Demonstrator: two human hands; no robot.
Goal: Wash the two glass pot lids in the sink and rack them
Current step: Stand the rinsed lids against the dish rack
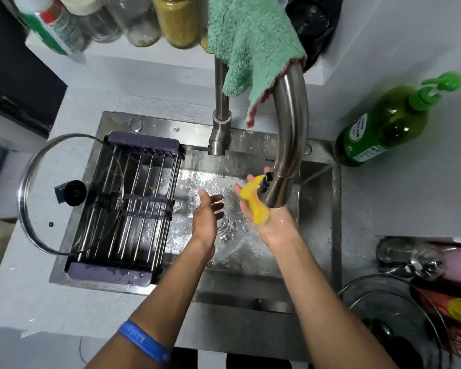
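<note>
Both forearms reach from the near edge over the sink (333,209), the left one wearing a blue wristband (144,342). Left hand (206,211) hangs palm inward with fingers straight and loose, holding nothing. Right hand (269,217) lies palm up under the faucet (288,129), fingers cupped round a yellow sponge (254,202). One glass lid (69,193) leans on the drying rack (128,206) at left, its black knob facing right, half off the rack's left side. A second glass lid (389,307) lies on the right counter, partly hidden by a red packet (455,320). A green towel (253,46) drapes the faucet; a green soap bottle (386,123) stands far right.
</note>
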